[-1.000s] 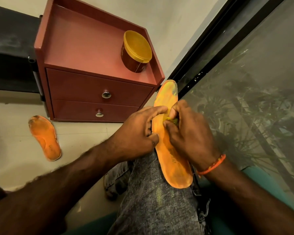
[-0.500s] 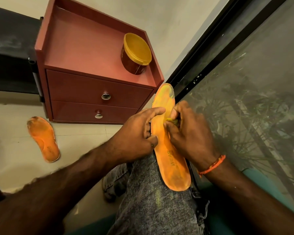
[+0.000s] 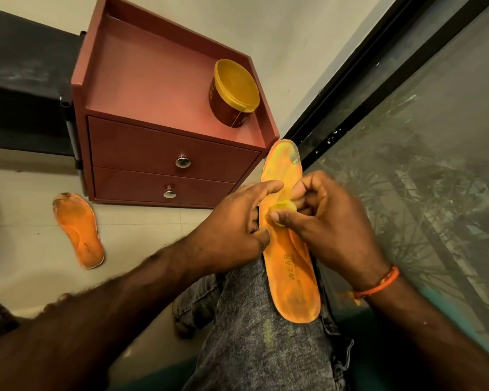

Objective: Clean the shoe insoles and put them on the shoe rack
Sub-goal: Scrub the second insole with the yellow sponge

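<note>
While left hand (image 3: 232, 230) pinches insole (image 3: 294, 277) on knee, right hand (image 3: 328, 221) pinches yellow wad (image 3: 280, 211); hard rubbing may slide insole off.

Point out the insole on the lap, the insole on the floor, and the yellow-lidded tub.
insole on the lap (image 3: 294, 280), head view, printed middle.
insole on the floor (image 3: 78, 230), head view, its middle.
yellow-lidded tub (image 3: 237, 86), head view, lid centre.

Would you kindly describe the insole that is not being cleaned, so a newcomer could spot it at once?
Start at the red two-drawer cabinet. On the pale floor beside its lower drawer lies an orange insole, alone and untouched. Unlike the insole on the knee, no hands hold it, and its toe end looks darkly soiled.
</note>
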